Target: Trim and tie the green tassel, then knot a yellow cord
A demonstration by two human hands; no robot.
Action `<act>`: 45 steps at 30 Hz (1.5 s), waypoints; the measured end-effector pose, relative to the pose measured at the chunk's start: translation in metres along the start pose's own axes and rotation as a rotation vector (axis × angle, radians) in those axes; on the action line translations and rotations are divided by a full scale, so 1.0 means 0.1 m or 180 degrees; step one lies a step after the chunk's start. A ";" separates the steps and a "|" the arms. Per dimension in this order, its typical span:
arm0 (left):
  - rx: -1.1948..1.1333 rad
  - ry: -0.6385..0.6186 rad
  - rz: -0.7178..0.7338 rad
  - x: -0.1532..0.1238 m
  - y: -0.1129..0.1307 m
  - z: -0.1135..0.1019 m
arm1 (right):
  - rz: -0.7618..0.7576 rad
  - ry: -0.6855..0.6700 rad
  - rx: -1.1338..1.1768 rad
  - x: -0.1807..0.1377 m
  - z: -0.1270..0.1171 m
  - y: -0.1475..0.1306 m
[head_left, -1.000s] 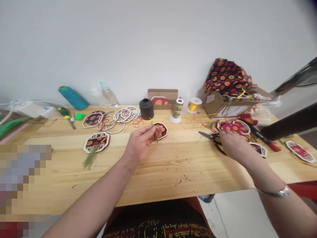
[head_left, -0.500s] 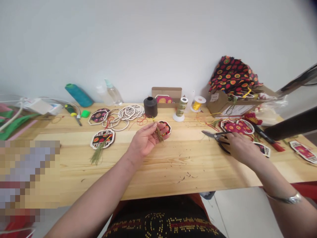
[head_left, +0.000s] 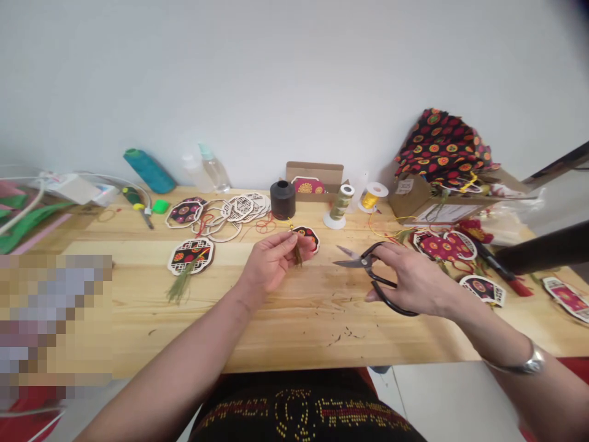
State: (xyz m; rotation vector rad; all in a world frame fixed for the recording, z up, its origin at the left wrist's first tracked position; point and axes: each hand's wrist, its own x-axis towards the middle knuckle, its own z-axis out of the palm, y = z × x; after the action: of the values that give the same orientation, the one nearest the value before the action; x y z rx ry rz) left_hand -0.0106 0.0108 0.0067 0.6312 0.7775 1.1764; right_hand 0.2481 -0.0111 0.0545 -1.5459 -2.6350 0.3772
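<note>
Between the thumb and fingers of my left hand [head_left: 272, 263] is a small olive-green tassel [head_left: 298, 254], its yellow cord showing above the fingertips. Just behind that hand lies a round ornament [head_left: 307, 238] with patterned dark fabric, partly hidden by the fingers. My right hand [head_left: 407, 276] grips a pair of black-handled scissors [head_left: 367, 263] by the loops, the blades apart and pointing left toward the tassel without touching it. Farther left on the table rests a finished-looking ornament [head_left: 191, 258] with a lattice frame and a green tassel.
Along the wall stand a black thread cone [head_left: 282, 199], a green thread spool [head_left: 340, 209], a yellow thread spool [head_left: 372, 196] and a cardboard box [head_left: 414, 199] heaped with patterned fabric. Wooden frames [head_left: 243, 209] lie at back left. A black post [head_left: 543, 245] rises at right.
My right hand has lifted the scissors off the table, brought them left toward my left hand, and the blades have opened. My left hand still pinches the tassel, its fingers drawn closer together.
</note>
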 end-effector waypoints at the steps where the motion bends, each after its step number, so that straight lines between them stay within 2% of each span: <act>1: 0.0039 0.0029 0.0009 0.01 0.00 0.00 | -0.0045 -0.0076 -0.0011 0.06 0.00 -0.05; 5: 0.0050 0.0160 -0.0022 0.03 -0.01 -0.02 | -0.0279 -0.0390 -0.0106 0.32 0.06 -0.18; 10: 0.0096 0.0160 0.0007 0.07 -0.03 -0.07 | -0.0591 -0.0509 -0.0299 0.56 0.18 -0.24; 16: 0.0059 0.0258 0.0035 0.10 -0.03 -0.09 | -0.0689 -0.0594 -0.0435 0.69 0.18 -0.29; 25: 0.0135 0.0170 0.0011 0.09 -0.05 -0.10 | -0.0669 -0.0642 -0.0654 0.73 0.18 -0.34; 35: 0.0036 0.0249 0.0070 0.11 -0.03 -0.10 | -0.0744 -0.0636 -0.0962 0.77 0.21 -0.34; 45: 0.0072 0.0390 0.0126 0.14 0.03 -0.15 | -0.1028 -0.1176 -0.0676 0.49 0.17 -0.33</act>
State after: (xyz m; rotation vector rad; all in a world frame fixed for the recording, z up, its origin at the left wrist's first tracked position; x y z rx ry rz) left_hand -0.0215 0.0255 -0.0023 0.5996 0.8863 1.2531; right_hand 0.1928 0.0127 0.0426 -1.1514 -3.2382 0.4027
